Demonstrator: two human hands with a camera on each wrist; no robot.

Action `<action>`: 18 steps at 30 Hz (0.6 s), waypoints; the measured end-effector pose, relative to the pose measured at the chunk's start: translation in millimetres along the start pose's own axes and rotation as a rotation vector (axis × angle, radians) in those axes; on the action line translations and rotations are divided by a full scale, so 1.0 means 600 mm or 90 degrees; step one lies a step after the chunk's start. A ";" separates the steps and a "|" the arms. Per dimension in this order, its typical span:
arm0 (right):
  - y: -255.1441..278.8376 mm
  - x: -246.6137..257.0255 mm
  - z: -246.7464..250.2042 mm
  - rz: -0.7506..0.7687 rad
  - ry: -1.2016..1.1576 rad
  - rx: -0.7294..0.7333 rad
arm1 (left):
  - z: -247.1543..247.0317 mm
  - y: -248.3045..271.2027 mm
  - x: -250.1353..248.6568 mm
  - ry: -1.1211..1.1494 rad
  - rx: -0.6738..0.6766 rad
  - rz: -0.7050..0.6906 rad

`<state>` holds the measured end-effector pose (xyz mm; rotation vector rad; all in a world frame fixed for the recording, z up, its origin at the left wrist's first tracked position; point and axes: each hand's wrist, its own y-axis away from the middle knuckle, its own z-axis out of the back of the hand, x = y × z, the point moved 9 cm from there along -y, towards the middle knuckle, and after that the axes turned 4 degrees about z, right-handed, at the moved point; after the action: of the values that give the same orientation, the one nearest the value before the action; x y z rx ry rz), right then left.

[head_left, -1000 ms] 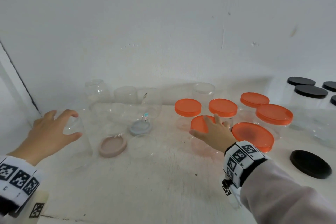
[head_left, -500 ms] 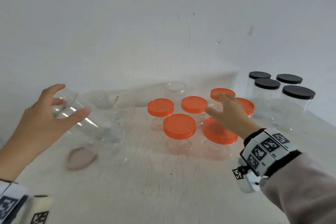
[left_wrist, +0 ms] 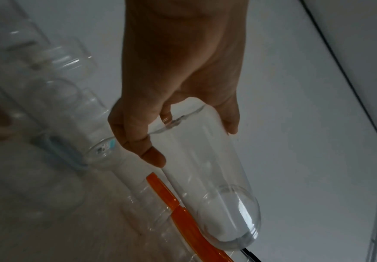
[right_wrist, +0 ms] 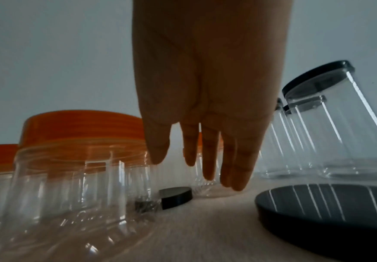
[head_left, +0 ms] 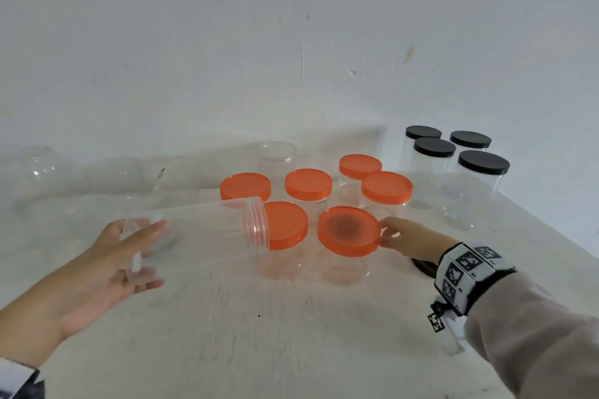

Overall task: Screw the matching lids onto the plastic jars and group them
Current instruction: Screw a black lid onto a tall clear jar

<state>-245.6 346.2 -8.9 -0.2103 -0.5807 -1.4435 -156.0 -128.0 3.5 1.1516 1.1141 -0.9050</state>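
Note:
My left hand [head_left: 142, 249] grips a tall clear lidless jar [head_left: 201, 227] by its base and holds it on its side above the table, threaded mouth pointing right over the orange-lidded jars. In the left wrist view the fingers [left_wrist: 153, 156] curl round the jar [left_wrist: 212, 177]. My right hand [head_left: 398, 236] is open and holds nothing, its fingertips at the right edge of the front orange-lidded jar [head_left: 348, 232]. A loose black lid [head_left: 421, 267] lies on the table under the right wrist; it shows as the black lid [right_wrist: 326, 214] beside the straight fingers [right_wrist: 207, 159].
Several orange-lidded jars [head_left: 308, 185] stand grouped mid-table. Several black-lidded tall jars [head_left: 483, 162] stand at the back right near the table edge. Clear lidless jars [head_left: 275, 155] and more clear containers [head_left: 107, 178] line the white wall at the back left. A second, smaller black lid [right_wrist: 176, 196] lies among the jars.
My left hand has lifted the clear jar, turned it on its side and carried it right toward the orange jars. My right hand has dropped to the front orange jar's right edge.

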 end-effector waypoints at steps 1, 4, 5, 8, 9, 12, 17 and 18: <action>-0.003 0.004 -0.007 0.003 -0.030 0.022 | 0.010 -0.007 0.014 0.022 -0.003 0.020; -0.010 0.020 -0.021 0.025 -0.069 0.067 | 0.038 -0.022 0.047 0.060 -0.021 0.054; -0.013 0.026 -0.024 0.033 -0.070 0.075 | 0.045 -0.027 0.055 0.070 -0.032 0.056; -0.023 0.042 -0.033 0.060 -0.064 0.091 | 0.058 -0.038 0.075 0.086 -0.052 0.075; -0.026 0.047 -0.035 0.069 -0.062 0.095 | 0.059 -0.041 0.078 0.080 -0.051 0.077; -0.036 0.066 -0.045 0.095 -0.051 0.105 | 0.059 -0.049 0.082 0.072 -0.040 0.063; -0.063 0.094 -0.060 0.147 -0.033 0.114 | 0.064 -0.047 0.094 0.125 -0.043 0.057; -0.069 0.095 -0.054 0.156 -0.009 0.091 | 0.068 -0.049 0.097 0.142 -0.043 0.059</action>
<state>-276.8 275.6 -16.7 -0.1724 -0.6434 -1.1604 -162.5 -173.4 -58.2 1.2599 1.2506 -0.6734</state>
